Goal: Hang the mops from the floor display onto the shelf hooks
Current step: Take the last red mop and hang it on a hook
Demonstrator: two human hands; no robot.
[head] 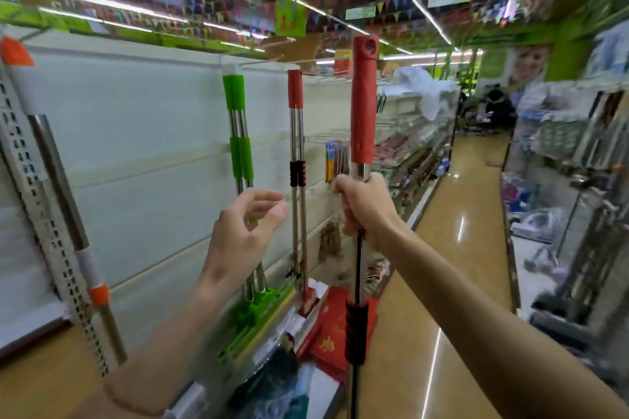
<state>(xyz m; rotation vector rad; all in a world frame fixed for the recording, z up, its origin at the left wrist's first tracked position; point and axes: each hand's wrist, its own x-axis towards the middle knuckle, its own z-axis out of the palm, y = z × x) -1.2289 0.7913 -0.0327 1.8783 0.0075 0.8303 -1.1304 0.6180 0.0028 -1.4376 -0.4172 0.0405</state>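
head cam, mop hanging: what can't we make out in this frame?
- Red-handled mop in the right hand: its head is cut off by the bottom edge.
- Hooks holding the green mops: too small and blurred.
- Left hand: open, motion-blurred, exact finger pose unclear.
- Far aisle end: too blurred to identify goods.

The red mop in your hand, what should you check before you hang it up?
1. Grip: right hand closed around the red mop on its metal shaft, just below the red grip. Ok.
2. Mop upright: ok.
3. Hang hole in the handle tip visible and unblocked: ok.
4. Left hand open and empty, free to steady the shaft: ok.
5. Free hook on the shelf: cannot tell; too blurred.
6. Neighbours: hung red mops and green mops stand left of it, apart: ok.
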